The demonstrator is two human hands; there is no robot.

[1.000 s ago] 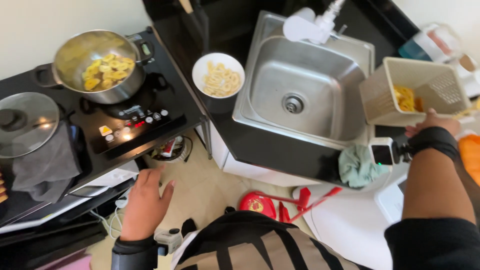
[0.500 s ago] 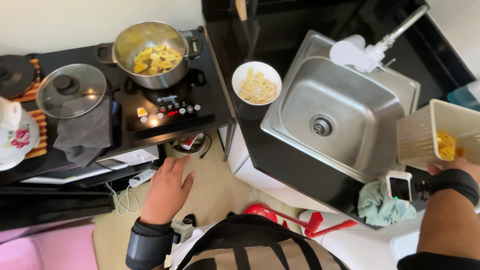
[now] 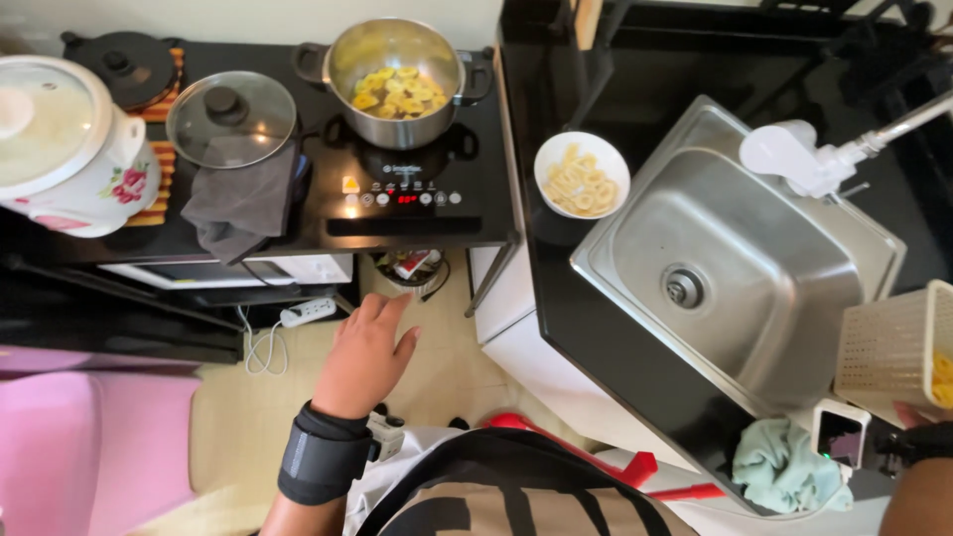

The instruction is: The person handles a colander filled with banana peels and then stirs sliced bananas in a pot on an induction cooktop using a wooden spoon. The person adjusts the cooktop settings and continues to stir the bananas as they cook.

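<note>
Now my left hand (image 3: 369, 349) hangs open below the stove (image 3: 397, 194) — one pot (image 3: 397, 67), two lids there; right hand's grip unclear.

light: bright, even, overhead | glare: sink (image 3: 754, 268); glass lid (image 3: 230, 117) | shadows: soft | focus: sharp; edges slightly bent

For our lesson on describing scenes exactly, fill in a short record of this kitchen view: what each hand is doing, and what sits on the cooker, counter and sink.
Left hand: open, holding nothing, in the air below the cooker
Right hand: mostly out of frame, at a cream basket; grip cannot be told
Cooker: steel pot of yellow pieces
Beside pot: glass lid on grey cloth
Counter: white bowl of pale pieces
Sink: empty
</note>
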